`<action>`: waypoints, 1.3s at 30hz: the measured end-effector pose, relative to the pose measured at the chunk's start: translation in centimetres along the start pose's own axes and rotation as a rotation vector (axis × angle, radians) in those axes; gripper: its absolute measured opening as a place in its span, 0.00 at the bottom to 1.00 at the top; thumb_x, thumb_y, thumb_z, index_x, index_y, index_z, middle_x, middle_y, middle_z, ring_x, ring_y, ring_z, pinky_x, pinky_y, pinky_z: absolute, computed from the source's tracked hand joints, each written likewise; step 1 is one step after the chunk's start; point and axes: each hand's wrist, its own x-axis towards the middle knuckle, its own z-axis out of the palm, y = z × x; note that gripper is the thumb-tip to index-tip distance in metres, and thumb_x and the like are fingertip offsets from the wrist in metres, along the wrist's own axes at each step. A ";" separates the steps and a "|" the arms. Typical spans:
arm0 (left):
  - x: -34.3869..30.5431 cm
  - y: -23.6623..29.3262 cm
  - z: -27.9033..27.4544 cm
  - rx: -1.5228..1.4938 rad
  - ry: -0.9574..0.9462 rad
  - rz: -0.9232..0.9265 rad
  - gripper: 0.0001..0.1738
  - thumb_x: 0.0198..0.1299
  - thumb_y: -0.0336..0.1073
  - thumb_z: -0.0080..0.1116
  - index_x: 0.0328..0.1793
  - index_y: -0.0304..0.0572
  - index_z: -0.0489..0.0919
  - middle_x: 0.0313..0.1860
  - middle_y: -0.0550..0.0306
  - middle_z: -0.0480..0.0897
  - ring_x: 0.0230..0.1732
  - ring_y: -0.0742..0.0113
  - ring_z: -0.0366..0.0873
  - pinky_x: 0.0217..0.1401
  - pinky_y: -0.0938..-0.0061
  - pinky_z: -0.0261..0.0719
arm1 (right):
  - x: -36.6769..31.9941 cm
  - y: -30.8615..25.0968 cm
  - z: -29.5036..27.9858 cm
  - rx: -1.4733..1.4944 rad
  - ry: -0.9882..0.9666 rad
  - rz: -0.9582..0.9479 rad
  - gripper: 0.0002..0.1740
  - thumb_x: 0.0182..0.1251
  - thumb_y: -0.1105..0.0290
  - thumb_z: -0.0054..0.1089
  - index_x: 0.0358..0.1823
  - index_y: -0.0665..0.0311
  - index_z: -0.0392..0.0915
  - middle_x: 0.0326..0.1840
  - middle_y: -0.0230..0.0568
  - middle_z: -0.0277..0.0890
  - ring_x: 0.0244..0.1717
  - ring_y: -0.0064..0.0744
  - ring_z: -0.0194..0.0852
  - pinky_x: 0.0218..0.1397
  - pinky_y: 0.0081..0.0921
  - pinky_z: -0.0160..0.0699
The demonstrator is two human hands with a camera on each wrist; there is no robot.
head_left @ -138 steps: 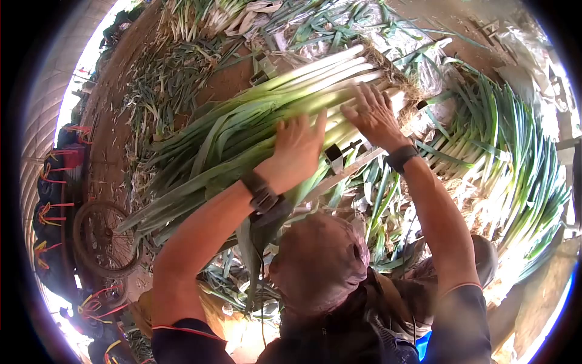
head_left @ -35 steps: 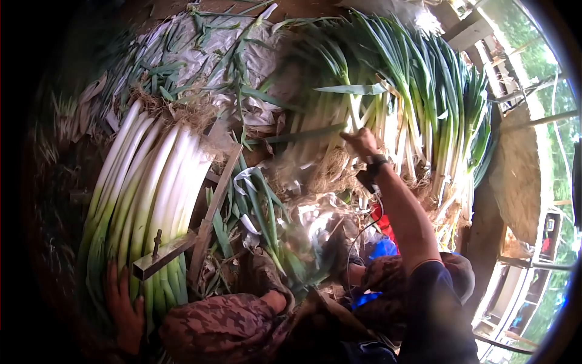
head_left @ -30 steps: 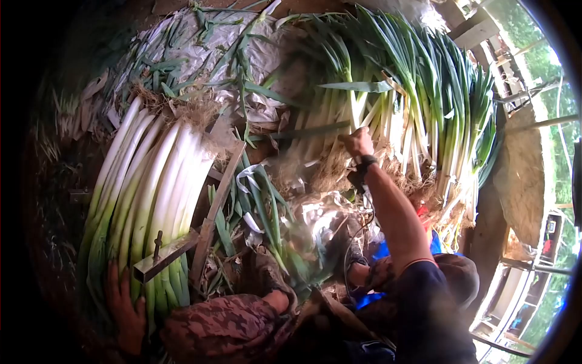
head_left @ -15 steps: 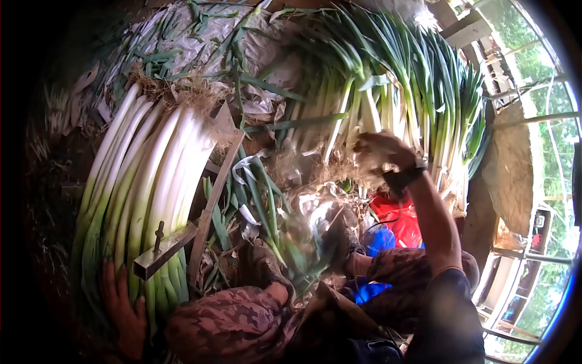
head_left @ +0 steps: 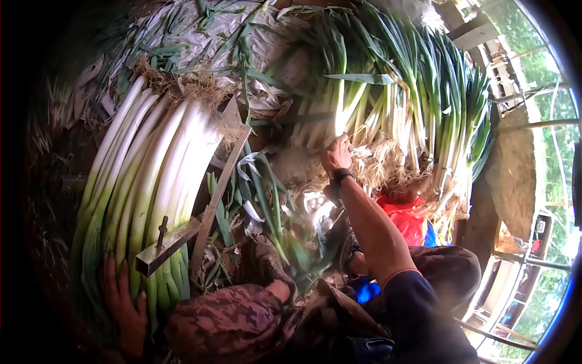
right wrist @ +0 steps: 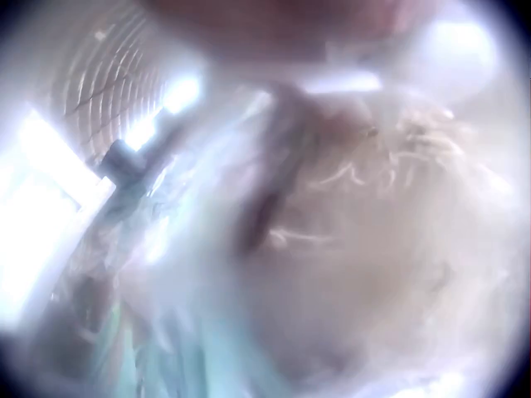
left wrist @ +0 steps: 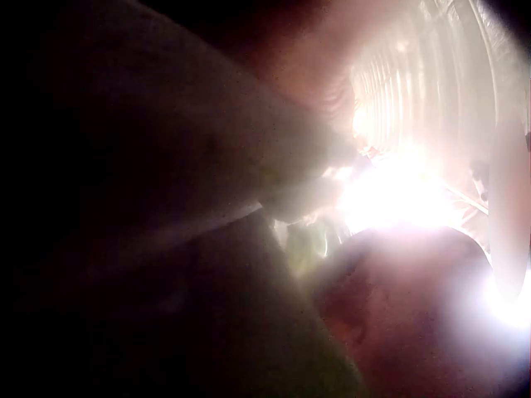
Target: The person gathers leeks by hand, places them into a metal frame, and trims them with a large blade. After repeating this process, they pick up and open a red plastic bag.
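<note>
In the head view my left hand [head_left: 123, 306] rests with its fingers spread and fairly straight on the green part of a row of thick leeks [head_left: 154, 164]. These lie at the left with white shanks and roots away from me. My right hand [head_left: 337, 155] is at the near edge of a second pile of leeks [head_left: 418, 115], its fingers curled round the white lower end of one leek [head_left: 341, 115]. The left wrist view is mostly dark, with glare beyond a hand edge. In the right wrist view pale roots [right wrist: 365, 174] show, blurred.
A metal bar with an upright bolt [head_left: 167, 246] crosses over the left row. Beside it runs a wooden strip [head_left: 219, 200]. Loose green leaves [head_left: 262, 188] and plastic sheeting [head_left: 267, 45] cover the floor. A red bag [head_left: 405, 221] sits near my right knee [head_left: 448, 270].
Both hands were on the left row earlier; the view has since turned right. Over the last second my right hand loosened, shifted slightly right, then moved left onto a leek. My left hand stayed put.
</note>
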 end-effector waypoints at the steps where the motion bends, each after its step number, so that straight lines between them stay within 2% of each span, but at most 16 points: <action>1: 0.0 -0.1 0.2 -0.004 0.024 0.004 0.34 0.69 0.47 0.45 0.75 0.33 0.65 0.78 0.36 0.58 0.78 0.36 0.53 0.80 0.50 0.49 | 0.2 -0.3 -0.2 0.002 0.000 -0.001 0.37 0.57 0.53 0.61 0.60 0.70 0.58 0.61 0.63 0.65 0.62 0.64 0.68 0.60 0.51 0.75; 4: -0.1 -0.2 0.1 -0.008 0.010 0.007 0.34 0.71 0.52 0.42 0.73 0.32 0.65 0.77 0.36 0.60 0.78 0.35 0.54 0.78 0.45 0.50 | -0.1 -2.2 -1.9 0.138 -0.006 0.138 0.40 0.55 0.61 0.67 0.62 0.73 0.55 0.64 0.69 0.63 0.63 0.65 0.70 0.64 0.48 0.74; 7: -0.1 0.2 0.2 -0.022 0.036 -0.014 0.34 0.70 0.51 0.43 0.73 0.32 0.66 0.77 0.37 0.60 0.78 0.36 0.55 0.78 0.45 0.50 | 1.3 0.0 -1.5 0.161 0.105 -0.082 0.46 0.53 0.64 0.71 0.65 0.81 0.53 0.62 0.69 0.66 0.57 0.59 0.76 0.63 0.44 0.76; 11: -0.2 0.2 0.1 -0.038 0.039 -0.026 0.33 0.70 0.50 0.44 0.73 0.32 0.67 0.77 0.37 0.60 0.78 0.37 0.55 0.79 0.45 0.51 | 1.5 2.4 -8.5 0.738 -0.647 0.107 0.31 0.62 0.66 0.65 0.64 0.76 0.70 0.56 0.50 0.78 0.44 0.45 0.83 0.49 0.33 0.87; 13: -0.1 0.4 0.1 -0.027 0.081 -0.005 0.33 0.69 0.49 0.46 0.73 0.33 0.67 0.77 0.38 0.61 0.77 0.38 0.55 0.78 0.46 0.51 | 0.4 3.7 -13.4 0.775 -0.634 -0.007 0.21 0.64 0.69 0.61 0.58 0.65 0.79 0.57 0.45 0.77 0.50 0.42 0.80 0.52 0.32 0.86; 14: -0.1 0.4 0.1 -0.033 0.091 -0.003 0.33 0.69 0.49 0.46 0.73 0.33 0.67 0.77 0.38 0.61 0.77 0.38 0.55 0.78 0.46 0.51 | 1.7 8.1 -13.9 0.646 -0.576 -0.477 0.22 0.65 0.70 0.60 0.61 0.55 0.79 0.59 0.45 0.75 0.59 0.43 0.75 0.56 0.35 0.83; 15: -0.1 0.4 0.1 -0.058 0.110 0.003 0.32 0.68 0.47 0.48 0.73 0.34 0.67 0.77 0.39 0.61 0.77 0.38 0.56 0.78 0.46 0.52 | -0.1 7.3 -16.0 0.596 -0.536 -0.387 0.21 0.67 0.70 0.58 0.62 0.52 0.79 0.60 0.47 0.75 0.64 0.42 0.71 0.61 0.38 0.79; 21: -0.5 0.3 0.5 -0.118 0.181 0.012 0.32 0.62 0.38 0.57 0.73 0.37 0.68 0.76 0.41 0.62 0.77 0.41 0.57 0.78 0.48 0.54 | -5.4 3.7 -26.2 0.470 -0.552 -0.888 0.31 0.65 0.61 0.63 0.67 0.68 0.72 0.53 0.44 0.79 0.55 0.36 0.78 0.58 0.31 0.77; 22: -0.5 0.1 0.7 -0.123 0.215 0.026 0.33 0.61 0.37 0.59 0.73 0.39 0.68 0.76 0.41 0.62 0.77 0.41 0.57 0.77 0.49 0.55 | -6.5 2.1 -26.9 0.719 -0.627 -0.155 0.38 0.58 0.65 0.69 0.71 0.65 0.69 0.55 0.44 0.77 0.53 0.37 0.80 0.55 0.32 0.80; 23: -0.5 0.1 0.8 -0.118 0.227 0.026 0.33 0.61 0.37 0.59 0.73 0.39 0.68 0.76 0.41 0.62 0.77 0.41 0.57 0.77 0.49 0.55 | -4.7 6.4 -26.0 0.628 -0.725 -0.897 0.41 0.51 0.68 0.74 0.70 0.64 0.70 0.52 0.43 0.77 0.52 0.38 0.79 0.51 0.34 0.82; 26: -0.6 -0.3 1.0 -0.081 0.253 0.053 0.32 0.62 0.40 0.59 0.73 0.41 0.69 0.75 0.41 0.64 0.75 0.41 0.59 0.75 0.50 0.57 | -9.0 6.6 -24.9 0.430 -0.533 -1.010 0.21 0.70 0.60 0.58 0.58 0.64 0.79 0.54 0.36 0.77 0.44 0.22 0.77 0.43 0.21 0.77; 29: -0.5 -0.6 0.9 -0.134 0.258 0.073 0.33 0.64 0.41 0.58 0.74 0.41 0.67 0.74 0.40 0.65 0.75 0.40 0.59 0.76 0.51 0.57 | -13.5 6.5 -24.6 0.431 -0.562 -0.904 0.22 0.66 0.58 0.62 0.54 0.67 0.80 0.45 0.36 0.79 0.36 0.22 0.77 0.36 0.23 0.76; 31: -0.7 -0.8 -0.5 -0.168 0.262 0.092 0.35 0.62 0.39 0.61 0.75 0.41 0.65 0.73 0.39 0.65 0.75 0.40 0.60 0.75 0.52 0.58 | -18.0 3.9 -25.8 0.199 -0.802 -0.131 0.24 0.59 0.57 0.70 0.52 0.63 0.80 0.42 0.39 0.79 0.43 0.30 0.78 0.43 0.25 0.75; 32: -0.9 -0.4 -2.4 -0.342 0.153 0.071 0.37 0.60 0.36 0.63 0.76 0.41 0.64 0.73 0.38 0.65 0.75 0.41 0.61 0.75 0.53 0.60 | -19.8 3.8 -26.0 0.154 -0.885 -0.237 0.20 0.62 0.49 0.66 0.37 0.61 0.82 0.33 0.33 0.78 0.35 0.24 0.74 0.36 0.24 0.70; 35: -2.3 2.4 -6.8 -0.359 0.044 -0.004 0.42 0.53 0.31 0.69 0.75 0.40 0.65 0.73 0.36 0.66 0.73 0.41 0.63 0.74 0.59 0.64 | -25.2 3.3 -27.5 0.030 -0.922 -0.342 0.21 0.54 0.56 0.69 0.32 0.71 0.83 0.25 0.33 0.80 0.24 0.23 0.75 0.27 0.24 0.70; 39: -3.0 13.6 -12.1 -0.331 0.024 0.434 0.41 0.47 0.27 0.70 0.71 0.37 0.68 0.67 0.40 0.73 0.70 0.47 0.69 0.74 0.59 0.65 | -29.0 4.6 -26.0 -0.070 -0.990 -0.332 0.19 0.52 0.58 0.68 0.31 0.71 0.83 0.24 0.34 0.80 0.23 0.22 0.75 0.26 0.25 0.71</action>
